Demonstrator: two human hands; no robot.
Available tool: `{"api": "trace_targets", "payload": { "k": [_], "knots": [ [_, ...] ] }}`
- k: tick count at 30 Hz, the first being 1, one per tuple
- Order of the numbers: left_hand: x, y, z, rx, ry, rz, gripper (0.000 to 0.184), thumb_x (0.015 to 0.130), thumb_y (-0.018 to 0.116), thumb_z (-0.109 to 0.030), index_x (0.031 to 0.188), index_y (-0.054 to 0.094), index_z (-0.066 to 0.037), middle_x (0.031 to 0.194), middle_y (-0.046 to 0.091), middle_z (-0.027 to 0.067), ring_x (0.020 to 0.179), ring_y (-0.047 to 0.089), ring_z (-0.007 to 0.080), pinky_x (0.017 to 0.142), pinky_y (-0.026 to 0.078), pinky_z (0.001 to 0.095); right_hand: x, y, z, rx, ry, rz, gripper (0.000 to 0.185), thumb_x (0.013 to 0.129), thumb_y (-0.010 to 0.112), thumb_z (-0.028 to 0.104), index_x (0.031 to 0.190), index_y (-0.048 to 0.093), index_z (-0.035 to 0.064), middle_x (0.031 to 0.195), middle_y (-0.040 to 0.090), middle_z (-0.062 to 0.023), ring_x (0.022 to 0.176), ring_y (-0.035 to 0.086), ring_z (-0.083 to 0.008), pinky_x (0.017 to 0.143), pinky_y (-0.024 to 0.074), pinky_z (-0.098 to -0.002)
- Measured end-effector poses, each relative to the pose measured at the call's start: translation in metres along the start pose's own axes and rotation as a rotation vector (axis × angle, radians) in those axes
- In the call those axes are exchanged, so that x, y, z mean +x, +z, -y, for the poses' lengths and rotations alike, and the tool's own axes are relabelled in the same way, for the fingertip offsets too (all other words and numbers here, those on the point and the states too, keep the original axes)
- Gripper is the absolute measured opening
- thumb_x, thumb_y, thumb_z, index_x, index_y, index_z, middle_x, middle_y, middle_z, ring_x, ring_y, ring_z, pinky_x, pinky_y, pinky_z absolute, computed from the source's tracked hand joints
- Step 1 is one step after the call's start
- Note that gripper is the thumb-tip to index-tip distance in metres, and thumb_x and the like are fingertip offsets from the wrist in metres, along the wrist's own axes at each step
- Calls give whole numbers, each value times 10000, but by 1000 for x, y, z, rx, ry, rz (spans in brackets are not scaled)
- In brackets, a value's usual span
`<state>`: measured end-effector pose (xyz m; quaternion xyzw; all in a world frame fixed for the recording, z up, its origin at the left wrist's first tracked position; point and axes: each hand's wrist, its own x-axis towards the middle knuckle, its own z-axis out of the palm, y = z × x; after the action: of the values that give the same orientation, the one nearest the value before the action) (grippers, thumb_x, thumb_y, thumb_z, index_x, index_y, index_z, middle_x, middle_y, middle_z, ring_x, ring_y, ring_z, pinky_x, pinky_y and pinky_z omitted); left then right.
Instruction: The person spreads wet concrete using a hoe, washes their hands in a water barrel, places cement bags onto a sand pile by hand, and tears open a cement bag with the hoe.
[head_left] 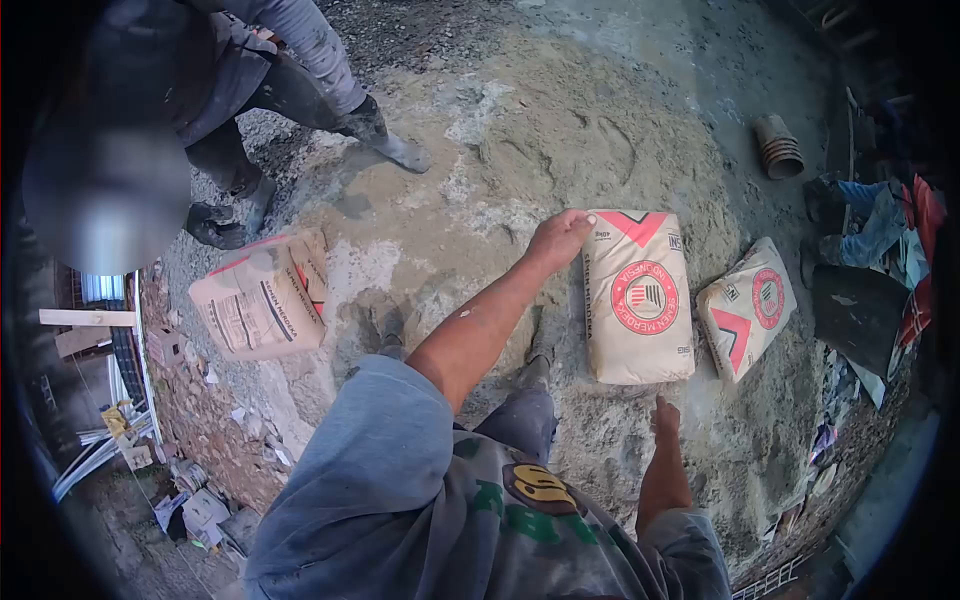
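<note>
A paper cement bag with a red round logo lies on the sandy ground in front of me. My left hand grips its upper left corner, fingers closed over the edge. Just below the bag's lower right end is my right hand, seen edge-on with its fingers partly visible and stretched toward the bag; I see nothing in it. Close by on the right, a second cement bag lies tilted. A third cement bag rests at the left.
A co-worker stands at the upper left, one boot on the sand heap. Stacked buckets lie at the upper right. Rubble and pale strips are at the lower left; blue and red cloth is at the far right.
</note>
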<state>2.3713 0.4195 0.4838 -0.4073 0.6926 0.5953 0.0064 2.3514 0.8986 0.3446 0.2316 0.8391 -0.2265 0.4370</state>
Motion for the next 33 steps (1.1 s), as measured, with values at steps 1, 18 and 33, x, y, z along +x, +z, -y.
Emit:
{"api": "trace_targets", "payload": {
  "k": [1,18,33],
  "knots": [
    [5,-12,11,-57,23,-91,382,879,520,-381,1055,599,-52,887,637,72,842,573,147,782,442,296,9,18,1,-20,50,97,401,847,542,418,907,541,21,672,543,-88,481,467,-156,406,376,-279],
    [-317,-357,495,-969,-930,-1435,554,886,430,-496,1095,523,8,976,549,112,857,493,213,777,394,369,-277,562,443,-1147,-1019,671,952,653,662,641,1287,398,-19,1210,500,-264,1133,495,-358,956,388,-389],
    [-267,-489,660,-1653,-225,-1396,620,882,281,-530,1284,449,-89,1237,528,88,1104,523,298,923,442,444,-431,949,445,-1157,-1071,1125,1030,480,763,528,1262,411,-43,1223,509,-191,1162,481,-283,958,393,-341]
  ]
}}
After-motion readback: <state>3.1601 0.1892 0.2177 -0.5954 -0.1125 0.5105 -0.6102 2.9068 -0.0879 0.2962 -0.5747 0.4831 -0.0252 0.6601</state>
